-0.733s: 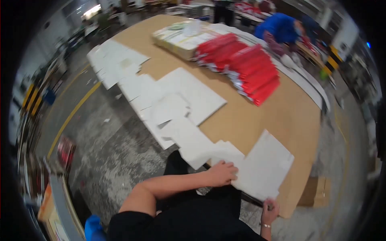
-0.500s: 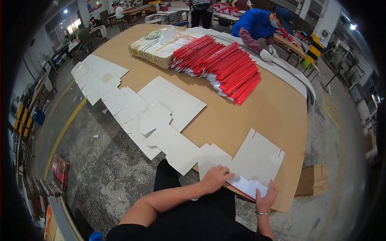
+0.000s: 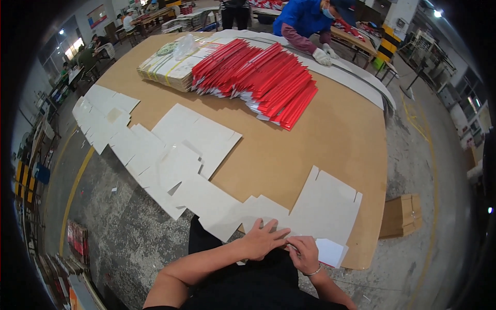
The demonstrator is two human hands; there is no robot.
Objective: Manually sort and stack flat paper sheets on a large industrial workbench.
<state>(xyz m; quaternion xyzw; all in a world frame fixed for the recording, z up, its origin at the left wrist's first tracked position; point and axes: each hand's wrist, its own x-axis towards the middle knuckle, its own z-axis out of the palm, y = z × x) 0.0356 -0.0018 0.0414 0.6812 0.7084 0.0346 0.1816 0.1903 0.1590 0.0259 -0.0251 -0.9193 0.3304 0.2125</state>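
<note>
My left hand (image 3: 263, 241) lies with its fingers spread over the near edge of a pale grey cardboard sheet (image 3: 328, 204) that has slots and notched edges. Right beside its fingertips, my right hand (image 3: 304, 253) is closed, thumb and fingers bent together; whatever is between them is hidden. A white paper piece (image 3: 330, 252) with a red edge lies along the cardboard's near edge, and its right end sticks out past my right hand. My hands cover the rest of it.
Overlapping cardboard sheets (image 3: 163, 155) run along the table's left edge. Folded red-and-white pieces (image 3: 258, 77) lie fanned beside a strapped cardboard stack (image 3: 168, 67). A person in blue (image 3: 302, 23) with white gloves works at the brown table's (image 3: 330, 139) far side. A cardboard box (image 3: 402, 217) stands on the floor at right.
My right hand has moved left from the paper's right end to beside my left hand, and its fingers have closed. My left hand's fingers have spread. The whole view has shifted slightly.
</note>
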